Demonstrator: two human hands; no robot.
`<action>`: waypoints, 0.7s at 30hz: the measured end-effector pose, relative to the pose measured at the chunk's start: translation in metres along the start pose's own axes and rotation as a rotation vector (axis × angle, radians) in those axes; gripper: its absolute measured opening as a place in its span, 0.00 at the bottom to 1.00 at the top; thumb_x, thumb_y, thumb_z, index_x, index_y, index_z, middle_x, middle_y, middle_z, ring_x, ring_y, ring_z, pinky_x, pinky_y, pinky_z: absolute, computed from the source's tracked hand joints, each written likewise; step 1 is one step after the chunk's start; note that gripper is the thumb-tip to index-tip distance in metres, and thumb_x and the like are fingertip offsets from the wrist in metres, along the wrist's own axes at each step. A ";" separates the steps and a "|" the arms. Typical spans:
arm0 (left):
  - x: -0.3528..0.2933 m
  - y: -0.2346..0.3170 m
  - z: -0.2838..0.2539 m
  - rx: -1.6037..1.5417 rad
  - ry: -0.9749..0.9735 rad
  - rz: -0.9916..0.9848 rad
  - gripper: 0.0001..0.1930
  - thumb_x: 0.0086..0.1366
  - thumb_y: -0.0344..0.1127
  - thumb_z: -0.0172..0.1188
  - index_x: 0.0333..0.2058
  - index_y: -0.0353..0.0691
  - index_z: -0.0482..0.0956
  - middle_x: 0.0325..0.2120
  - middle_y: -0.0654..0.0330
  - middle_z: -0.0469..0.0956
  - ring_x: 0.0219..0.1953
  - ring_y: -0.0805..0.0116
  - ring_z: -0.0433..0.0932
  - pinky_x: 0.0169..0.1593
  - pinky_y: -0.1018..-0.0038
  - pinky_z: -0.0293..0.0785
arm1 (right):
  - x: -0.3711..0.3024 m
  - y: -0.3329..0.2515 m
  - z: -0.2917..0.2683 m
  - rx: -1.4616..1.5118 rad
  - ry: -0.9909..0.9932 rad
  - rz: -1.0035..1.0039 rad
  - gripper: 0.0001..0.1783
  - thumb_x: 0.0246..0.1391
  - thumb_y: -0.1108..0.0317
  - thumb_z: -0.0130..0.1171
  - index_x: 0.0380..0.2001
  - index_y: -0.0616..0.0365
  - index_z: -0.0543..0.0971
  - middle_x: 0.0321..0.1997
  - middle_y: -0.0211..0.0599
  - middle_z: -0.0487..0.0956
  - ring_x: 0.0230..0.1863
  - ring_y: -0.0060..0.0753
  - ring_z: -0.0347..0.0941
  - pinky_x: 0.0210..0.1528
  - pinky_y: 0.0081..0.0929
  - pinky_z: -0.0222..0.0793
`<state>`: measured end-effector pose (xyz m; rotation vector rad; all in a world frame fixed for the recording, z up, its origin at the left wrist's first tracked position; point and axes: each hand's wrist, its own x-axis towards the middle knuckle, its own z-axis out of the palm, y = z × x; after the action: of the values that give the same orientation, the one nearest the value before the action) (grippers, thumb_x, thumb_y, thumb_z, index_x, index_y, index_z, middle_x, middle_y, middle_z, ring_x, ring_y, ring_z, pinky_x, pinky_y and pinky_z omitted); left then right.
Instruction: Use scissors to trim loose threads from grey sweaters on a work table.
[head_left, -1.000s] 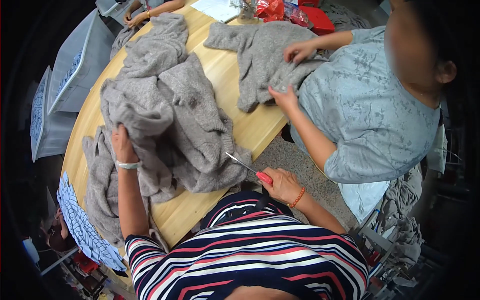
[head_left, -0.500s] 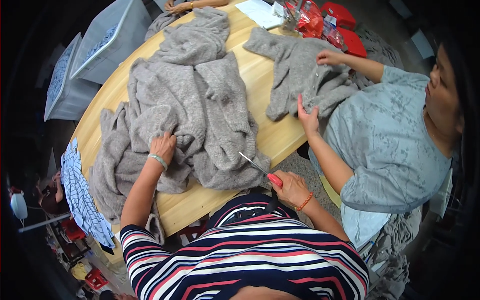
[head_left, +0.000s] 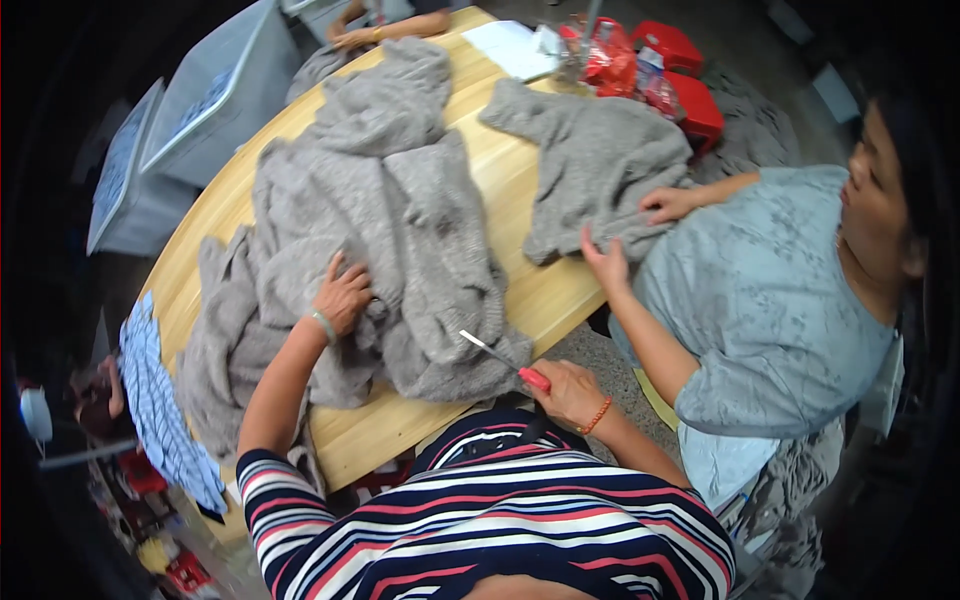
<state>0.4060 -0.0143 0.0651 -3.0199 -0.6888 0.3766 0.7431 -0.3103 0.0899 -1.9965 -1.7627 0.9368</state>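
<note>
A heap of grey fuzzy knit garments [head_left: 330, 210] covers the table in front of me. On top of it lies my left hand [head_left: 343, 295], fingers apart, the palm side hidden against the knit. My right hand [head_left: 570, 392], at the table's near edge, is closed round the red handle of a slim tool with a narrow metal blade [head_left: 487, 347]. That blade points up and left over the lower right of the heap; whether it touches the knit I cannot tell. The tool's exact kind is partly hidden by my fingers.
At right, a co-worker's hands [head_left: 606, 262] rest on another grey knit garment [head_left: 595, 150]. Red boxes [head_left: 668, 45], a red plastic bag [head_left: 608, 65] and white papers [head_left: 512, 48] are at the far end. Grey bins [head_left: 215, 110] stand left, near blue striped cloth [head_left: 165, 400].
My left hand has loosened from its bunched grip on the knit and its fingers have spread. My right hand and the tool have shifted slightly left. The co-worker's far hand has lowered onto the garment.
</note>
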 end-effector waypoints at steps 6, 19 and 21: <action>-0.050 -0.083 -0.043 -0.288 0.446 -0.325 0.35 0.44 0.18 0.55 0.57 0.37 0.71 0.51 0.42 0.73 0.56 0.39 0.70 0.63 0.54 0.63 | -0.006 0.009 0.000 -0.003 -0.043 0.063 0.14 0.60 0.54 0.58 0.39 0.52 0.77 0.35 0.48 0.81 0.41 0.56 0.78 0.43 0.51 0.73; -0.032 -0.156 -0.377 -1.126 1.017 -0.163 0.23 0.69 0.35 0.59 0.61 0.37 0.71 0.53 0.58 0.77 0.55 0.68 0.76 0.60 0.71 0.72 | -0.016 0.025 0.013 0.056 0.091 -0.053 0.14 0.58 0.53 0.60 0.37 0.52 0.77 0.31 0.49 0.81 0.36 0.59 0.79 0.36 0.53 0.74; 0.005 -0.111 -0.409 -1.092 1.036 -0.033 0.23 0.68 0.33 0.60 0.60 0.36 0.71 0.53 0.56 0.78 0.53 0.66 0.78 0.58 0.70 0.75 | -0.018 0.022 -0.002 0.107 0.061 -0.047 0.14 0.58 0.53 0.60 0.38 0.51 0.77 0.31 0.49 0.81 0.36 0.59 0.79 0.36 0.53 0.74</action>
<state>0.4610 0.1013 0.4692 -3.1999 -0.9629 -1.9945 0.7606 -0.3317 0.0823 -1.8895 -1.6835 0.9254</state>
